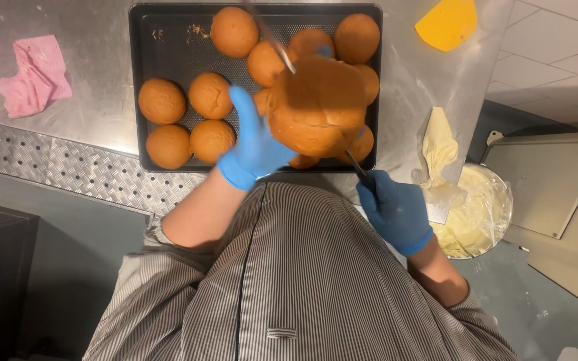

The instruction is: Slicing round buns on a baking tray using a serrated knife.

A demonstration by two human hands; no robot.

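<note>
The big round bun (316, 107) is up over the dark tray (143, 80), and I see my left hand (255, 144) in a blue glove holding it tight. My right hand (396, 210) is wrapped around a knife (282, 53) that goes through the bun. Smaller brown buns (162, 100) sit below. A soft cream bag (439, 147) and a pink cloth (31, 73) lie on the shiny metal surface (95, 40).

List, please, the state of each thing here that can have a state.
Left hand: gloved, holding the bun.
Bun: lifted above the tray, knife passing through it.
Right hand: gloved, gripping the knife handle.
Knife: tip sticking out past the bun.
Tray: partly filled with whole buns.
Piping bag: lying limp, filled with cream.
Bowl: holding cream.
Cloth: crumpled.
</note>
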